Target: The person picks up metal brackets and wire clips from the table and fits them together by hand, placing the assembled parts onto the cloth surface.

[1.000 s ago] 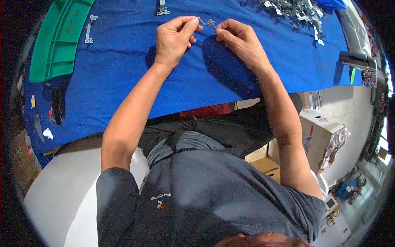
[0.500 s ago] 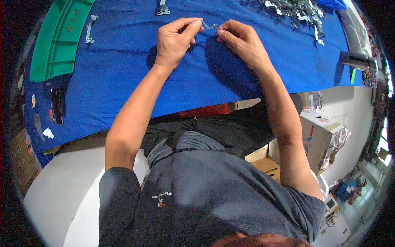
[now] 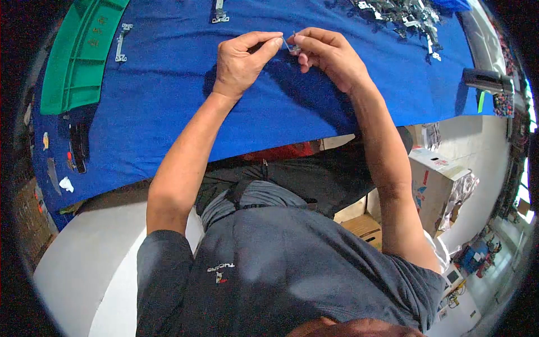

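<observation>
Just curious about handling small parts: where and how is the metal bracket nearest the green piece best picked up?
Probably by the slim middle of the metal bracket, from above, the grip pinching across its long sides: it lies on the blue cloth, long and narrow between wider ends.

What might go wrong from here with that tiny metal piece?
The small metal part is pinched only by the fingertips of the left hand and right hand, so it might slip. If dropped, it could settle in a fold of the wrinkled blue cloth. Pieces in the jumbled pile overlap, so pulling one out might drag others along.
</observation>
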{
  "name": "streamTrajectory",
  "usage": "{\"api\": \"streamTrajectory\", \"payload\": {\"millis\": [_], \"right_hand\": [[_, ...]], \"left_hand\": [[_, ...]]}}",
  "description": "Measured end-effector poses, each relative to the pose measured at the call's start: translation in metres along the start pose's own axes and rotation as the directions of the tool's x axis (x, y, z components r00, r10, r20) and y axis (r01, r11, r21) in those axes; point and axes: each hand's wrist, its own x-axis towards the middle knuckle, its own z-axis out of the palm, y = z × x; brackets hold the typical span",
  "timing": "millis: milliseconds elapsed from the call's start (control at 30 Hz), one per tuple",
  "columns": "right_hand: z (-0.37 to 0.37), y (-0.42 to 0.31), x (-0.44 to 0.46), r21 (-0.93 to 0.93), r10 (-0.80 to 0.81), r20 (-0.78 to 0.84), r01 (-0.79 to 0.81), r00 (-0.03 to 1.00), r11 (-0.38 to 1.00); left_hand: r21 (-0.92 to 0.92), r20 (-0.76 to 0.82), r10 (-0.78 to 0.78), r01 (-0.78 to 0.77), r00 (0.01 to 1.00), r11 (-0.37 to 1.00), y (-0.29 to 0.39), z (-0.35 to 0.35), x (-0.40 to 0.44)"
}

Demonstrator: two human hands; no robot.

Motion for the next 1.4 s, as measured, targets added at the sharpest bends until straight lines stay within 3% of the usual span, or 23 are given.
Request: {"api": "streamTrajectory", "payload": {"millis": [67,200,300,333,367,467,633,933,1067,1167,1400], "right_hand": [[0.002,0.001,-0.001,-0.048,0.009,-0.003,-0.009,1.0,0.999],[0.008,0.003,0.001,-0.15,-0.154,-0.121,0.135,0.981,0.979],[0.005,0.002,0.001,-0.192,-0.258,-0.203,0.221,0.945,0.956],[0.004,-0.001,0.001,-0.203,-0.283,-0.235,0.238,0.93,0.95],[0.002,-0.005,-0.002,-0.318,-0.269,-0.21,0.194,0.94,0.928],[0.006,-0.007,-0.007,-0.279,-0.134,-0.106,0.1,0.985,0.955],[0.009,0.0,-0.005,-0.352,-0.132,-0.038,0.11,0.991,0.929],[0.003,0.002,-0.003,-0.548,-0.154,-0.066,0.093,0.986,0.831],[0.003,0.0,-0.004,-0.386,-0.081,-0.078,0.045,0.994,0.921],[-0.004,0.0,-0.001,-0.083,-0.032,-0.019,0.03,0.999,0.996],[-0.001,0.001,0.0,-0.197,-0.008,-0.015,0.005,1.0,0.98]], "left_hand": [[-0.019,0.017,0.051,-0.051,0.999,0.999,-0.003,0.001,0.0],[-0.018,0.03,0.036,-0.035,0.999,0.999,-0.001,0.0,0.0],[-0.028,0.08,-0.016,0.019,0.997,0.999,0.001,-0.001,0.0],[-0.112,0.037,-0.049,0.053,0.998,0.992,0.001,-0.002,0.001],[-0.196,-0.005,-0.086,0.083,0.996,0.977,0.001,-0.002,0.003],[-0.278,-0.035,-0.157,0.142,0.987,0.95,-0.001,-0.003,0.006],[-0.258,-0.023,-0.138,0.128,0.99,0.958,-0.001,-0.003,0.005],[-0.182,0.007,-0.076,0.076,0.997,0.98,-0.001,-0.002,0.002],[-0.108,0.032,-0.051,0.054,0.998,0.993,0.0,-0.002,0.001],[-0.108,0.033,-0.061,0.065,0.998,0.992,-0.001,-0.001,0.0],[-0.036,0.062,0.03,-0.028,0.998,0.999,0.0,0.001,-0.001]]}}
